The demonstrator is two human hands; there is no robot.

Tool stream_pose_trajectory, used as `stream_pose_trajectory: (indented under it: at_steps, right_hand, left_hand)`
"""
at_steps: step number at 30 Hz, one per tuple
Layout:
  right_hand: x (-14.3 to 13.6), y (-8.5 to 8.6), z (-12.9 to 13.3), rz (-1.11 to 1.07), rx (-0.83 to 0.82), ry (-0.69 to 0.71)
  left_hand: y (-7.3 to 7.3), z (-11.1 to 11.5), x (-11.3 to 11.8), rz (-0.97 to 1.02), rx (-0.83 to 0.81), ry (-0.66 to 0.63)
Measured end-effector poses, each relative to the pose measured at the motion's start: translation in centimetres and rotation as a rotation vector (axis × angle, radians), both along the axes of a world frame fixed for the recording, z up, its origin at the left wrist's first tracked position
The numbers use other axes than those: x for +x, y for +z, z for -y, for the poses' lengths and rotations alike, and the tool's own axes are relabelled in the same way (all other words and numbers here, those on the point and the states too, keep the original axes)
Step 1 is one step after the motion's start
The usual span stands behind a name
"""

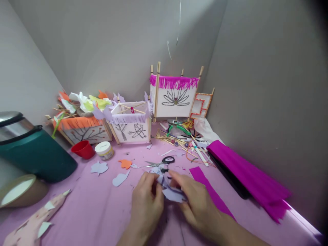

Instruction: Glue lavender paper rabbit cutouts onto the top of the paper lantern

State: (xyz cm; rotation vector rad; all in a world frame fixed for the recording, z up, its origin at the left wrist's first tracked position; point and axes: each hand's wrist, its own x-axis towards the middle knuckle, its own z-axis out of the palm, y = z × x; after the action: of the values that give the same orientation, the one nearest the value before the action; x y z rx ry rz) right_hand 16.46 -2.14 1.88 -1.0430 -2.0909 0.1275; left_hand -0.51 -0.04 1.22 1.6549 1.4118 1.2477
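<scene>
Two hands [147, 196] [198, 200] pinch lilac paper [174, 195] in their grip, scissors [159, 164] just beyond, magenta strip [212, 193] alongside.

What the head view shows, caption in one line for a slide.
Left hand and right hand at lavender paper, open scissors lying beyond, decorated stick-framed boxes behind.

Soft, rather dim light greys the far wall [115, 41] and right wall [269, 85], a broad darker shadow slanting across their upper meeting, while a bright white strip [303, 219] glares along the near right edge of the surface [97, 208]. Dull shadow pools beneath the fingers [146, 182], where the lavender paper [174, 195] looks slightly smeared. Wide-angle stretching makes the green flask [48, 155] lean at left, and black vignetting swallows the far right corner.
</scene>
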Motion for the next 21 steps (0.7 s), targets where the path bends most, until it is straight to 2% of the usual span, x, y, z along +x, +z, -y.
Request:
stream_pose_trajectory:
  at_steps: [3, 7, 9, 12, 15, 17, 21]
  right_hand:
    - [-1.1, -0.6, 0.7, 0.036, -0.172, -0.159]
    - [-2.1, -1.6, 3.2, 0.216, -0.307, -0.144]
    - [-2.5, -2.2, 4.5, 0.232, -0.309, -0.195]
    - [-2.8, -3.1, 5.5, 0.163, -0.227, -0.289]
    - [-2.3, -3.4, 5.8, 0.128, -0.152, -0.342]
    - [-1.3, -3.3, 6.0, 0.112, -0.108, -0.37]
    - [1.6, -2.9, 6.5, 0.087, -0.034, -0.4]
  left_hand:
    - [-0.1, -0.2, 0.1, -0.031, -0.078, -0.018]
    - [-0.3, 0.5, 1.0, -0.057, -0.186, -0.096]
    - [-0.4, 1.1, 1.5, -0.039, -0.213, -0.168]
    - [-0.8, 1.8, 1.8, 0.023, -0.226, -0.286]
    - [-0.9, 1.9, 1.6, 0.05, -0.265, -0.337]
    - [-0.6, 1.6, 1.2, 0.003, -0.278, -0.31]
    - [0.3, 0.4, -0.3, -0.144, -0.165, -0.095]
